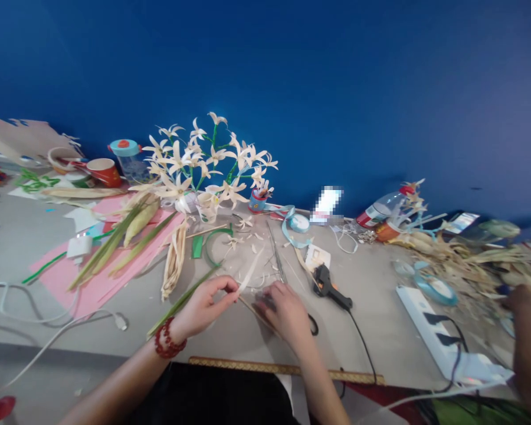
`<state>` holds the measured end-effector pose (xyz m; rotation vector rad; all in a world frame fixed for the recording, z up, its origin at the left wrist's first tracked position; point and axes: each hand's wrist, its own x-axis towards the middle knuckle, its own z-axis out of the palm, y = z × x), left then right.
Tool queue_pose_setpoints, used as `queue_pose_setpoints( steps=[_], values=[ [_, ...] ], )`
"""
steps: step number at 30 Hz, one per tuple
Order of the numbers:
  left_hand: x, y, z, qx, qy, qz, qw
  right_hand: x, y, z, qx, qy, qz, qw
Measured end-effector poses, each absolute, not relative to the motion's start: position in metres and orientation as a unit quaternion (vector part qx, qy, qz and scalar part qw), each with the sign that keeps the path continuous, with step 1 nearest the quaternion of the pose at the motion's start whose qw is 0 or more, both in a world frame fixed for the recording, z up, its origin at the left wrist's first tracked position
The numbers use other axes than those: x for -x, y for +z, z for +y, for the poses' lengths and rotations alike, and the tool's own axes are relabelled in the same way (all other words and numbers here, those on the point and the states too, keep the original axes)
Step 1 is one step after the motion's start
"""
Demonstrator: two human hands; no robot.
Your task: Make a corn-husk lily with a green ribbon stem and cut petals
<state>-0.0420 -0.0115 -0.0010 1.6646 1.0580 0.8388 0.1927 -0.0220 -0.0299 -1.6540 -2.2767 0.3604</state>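
Observation:
My left hand [210, 304], with a red bead bracelet on the wrist, pinches the lower end of a pale strip of corn husk [252, 270] between thumb and fingertips. My right hand [284, 308] is low over the table just right of it, fingers bent but apart, and I see nothing held in it. Beside that hand a black scissor-like handle loop [314, 325] shows. Under and past both hands lie husk scraps [253, 248] and a thin metal tool [275, 251]. A long green husk leaf [183, 303] lies by my left hand.
Husk flowers on green stems [216, 156] stand at the back. A glue gun [331, 288] with a cord is to the right, near a power strip [433, 330]. Pink paper [62, 277] with husks lies left. Another person's hand [528, 313] is at far right.

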Motion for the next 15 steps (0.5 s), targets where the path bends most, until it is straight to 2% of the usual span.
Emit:
queue_pose_setpoints(
  steps=[5,11,15],
  values=[
    [0.04,-0.008,-0.009,-0.647,0.385,0.447,0.483,-0.177,-0.031,-0.026,0.546,0.15,-0.818,0.104],
    [0.04,-0.018,-0.01,-0.57,0.394,0.454,0.56,-0.168,-0.03,-0.031,0.536,0.137,-0.83,0.073],
    [0.04,-0.017,-0.01,-0.587,0.408,0.456,0.53,-0.166,-0.028,-0.03,0.57,0.144,-0.803,0.095]
  ],
)
